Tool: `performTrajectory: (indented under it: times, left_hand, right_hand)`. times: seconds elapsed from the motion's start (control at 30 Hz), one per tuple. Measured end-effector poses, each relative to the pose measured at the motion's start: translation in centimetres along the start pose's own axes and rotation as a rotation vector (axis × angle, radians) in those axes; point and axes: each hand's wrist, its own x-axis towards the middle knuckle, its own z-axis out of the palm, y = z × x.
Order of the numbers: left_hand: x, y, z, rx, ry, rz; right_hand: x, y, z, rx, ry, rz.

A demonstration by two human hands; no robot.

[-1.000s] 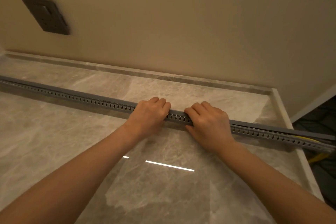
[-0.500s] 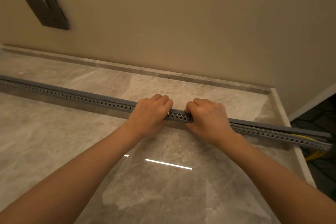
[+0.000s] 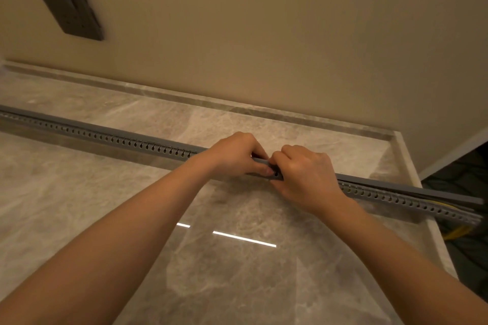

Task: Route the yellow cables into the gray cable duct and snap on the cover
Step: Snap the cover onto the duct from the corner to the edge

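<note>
A long gray slotted cable duct [image 3: 105,137] lies across the marble counter from the left edge to the right edge. Its gray cover [image 3: 412,188] sits on top along its length. My left hand [image 3: 235,154] and my right hand [image 3: 303,174] grip the duct and cover side by side near the middle, fingers curled over the top and thumbs on the near wall. The yellow cables [image 3: 458,232] stick out of the duct's right end and hang off the counter; inside the duct they are hidden.
The marble counter [image 3: 237,272] has a raised lip at the back and right. A beige wall stands behind, with a dark socket plate [image 3: 68,9] at upper left. Dark floor [image 3: 464,174] shows past the counter's right edge.
Both hands have drawn closer together on the duct. My left hand has slid to the right and curled tighter, so that its thumb is nearly touching the right hand.
</note>
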Motion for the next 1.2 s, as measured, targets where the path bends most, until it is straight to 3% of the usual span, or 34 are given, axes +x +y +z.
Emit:
performTrajectory:
  times: [0.3, 0.57, 0.73, 0.9, 1.03, 1.2]
  left_hand:
    - [0.0, -0.1, 0.0, -0.050, 0.039, -0.029]
    - [-0.1, 0.0, 0.6, 0.006, 0.076, 0.035]
    - [-0.8, 0.0, 1.4, 0.284, 0.120, 0.185]
    - [-1.6, -0.1, 2.8, 0.564, 0.385, 0.453]
    - [-1.2, 0.6, 2.9, 0.701, 0.422, 0.439]
    - [-1.1, 1.1, 2.3, 0.807, 0.356, 0.471]
  right_hand:
    - [-2.9, 1.0, 0.6, 0.032, 0.194, 0.004]
    - [-3.5, 1.6, 1.1, 0.020, 0.154, -0.104]
    - [-3.2, 2.0, 1.1, 0.081, 0.144, -0.100]
    - [-2.6, 2.4, 1.2, 0.124, 0.120, -0.083]
    - [-2.5, 2.3, 1.2, 0.130, 0.089, -0.068]
    - [-2.8, 1.8, 1.1, 0.159, 0.098, 0.016]
